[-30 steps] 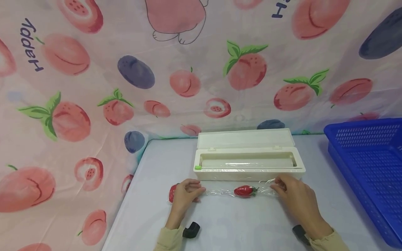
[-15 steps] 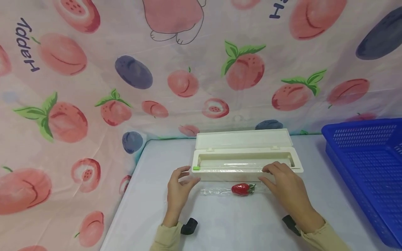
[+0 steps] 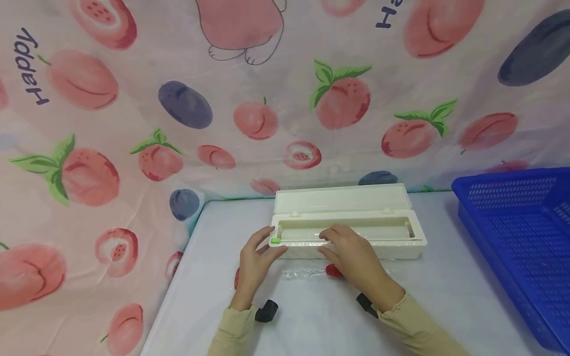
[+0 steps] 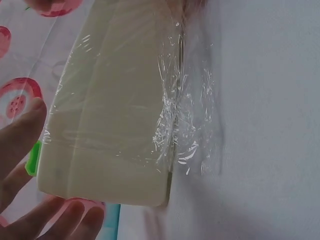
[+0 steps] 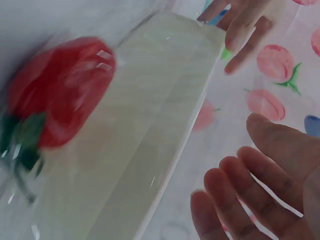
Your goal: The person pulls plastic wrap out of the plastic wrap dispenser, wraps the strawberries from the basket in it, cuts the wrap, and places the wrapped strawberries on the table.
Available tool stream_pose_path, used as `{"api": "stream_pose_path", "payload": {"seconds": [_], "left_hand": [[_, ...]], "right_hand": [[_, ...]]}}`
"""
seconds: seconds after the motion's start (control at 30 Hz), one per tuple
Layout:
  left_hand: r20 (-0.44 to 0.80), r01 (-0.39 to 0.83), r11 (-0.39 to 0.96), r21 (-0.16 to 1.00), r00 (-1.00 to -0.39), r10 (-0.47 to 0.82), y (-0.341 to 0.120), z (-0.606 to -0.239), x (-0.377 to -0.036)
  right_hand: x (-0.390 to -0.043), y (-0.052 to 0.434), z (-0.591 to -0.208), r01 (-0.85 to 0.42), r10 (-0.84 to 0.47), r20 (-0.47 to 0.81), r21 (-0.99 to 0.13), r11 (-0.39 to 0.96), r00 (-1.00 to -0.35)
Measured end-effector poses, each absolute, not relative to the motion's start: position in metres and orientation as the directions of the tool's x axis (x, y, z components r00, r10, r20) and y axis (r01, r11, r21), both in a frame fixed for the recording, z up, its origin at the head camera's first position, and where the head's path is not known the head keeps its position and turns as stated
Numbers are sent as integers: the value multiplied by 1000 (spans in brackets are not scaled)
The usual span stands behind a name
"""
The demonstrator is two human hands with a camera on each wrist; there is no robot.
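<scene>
A white cling film dispenser (image 3: 349, 251) sits with its lid raised, a film roll (image 3: 307, 233) inside and a green slider (image 3: 275, 241) at its left end. My left hand (image 3: 255, 267) is spread around that left end, thumb and fingers near the slider. My right hand (image 3: 356, 257) hovers over the dispenser's front edge with relaxed fingers and nothing in them. Below it lies a red strawberry (image 5: 65, 90) with green leaves, under clear film; in the head view the hand partly covers it. Crumpled cling film (image 4: 187, 115) lies along the dispenser's front.
Another red item (image 3: 236, 278) shows mostly hidden behind my left hand. A blue plastic basket (image 3: 494, 257) stands at the right. Fruit-printed cloth (image 3: 258, 79) hangs behind the white table (image 3: 311, 316).
My right hand let go of the film's right end and moved left over the dispenser. My left hand moved off the left red item up to the dispenser's left end.
</scene>
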State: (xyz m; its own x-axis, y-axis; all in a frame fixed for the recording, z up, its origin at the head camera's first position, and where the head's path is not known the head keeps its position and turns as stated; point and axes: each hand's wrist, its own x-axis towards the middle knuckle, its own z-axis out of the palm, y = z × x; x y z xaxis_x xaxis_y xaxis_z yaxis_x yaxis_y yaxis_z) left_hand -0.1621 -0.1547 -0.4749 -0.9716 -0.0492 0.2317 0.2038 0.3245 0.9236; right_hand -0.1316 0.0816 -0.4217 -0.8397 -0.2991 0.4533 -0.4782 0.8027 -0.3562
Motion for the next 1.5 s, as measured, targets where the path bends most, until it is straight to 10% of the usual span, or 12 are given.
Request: {"api": "stream_pose_path", "payload": {"seconds": [1.5], "left_hand": [[292, 259, 339, 905, -955, -51, -158, -490, -175]], "right_hand": [[-180, -9, -437, -555, -404, 407, -383, 739, -819]]}}
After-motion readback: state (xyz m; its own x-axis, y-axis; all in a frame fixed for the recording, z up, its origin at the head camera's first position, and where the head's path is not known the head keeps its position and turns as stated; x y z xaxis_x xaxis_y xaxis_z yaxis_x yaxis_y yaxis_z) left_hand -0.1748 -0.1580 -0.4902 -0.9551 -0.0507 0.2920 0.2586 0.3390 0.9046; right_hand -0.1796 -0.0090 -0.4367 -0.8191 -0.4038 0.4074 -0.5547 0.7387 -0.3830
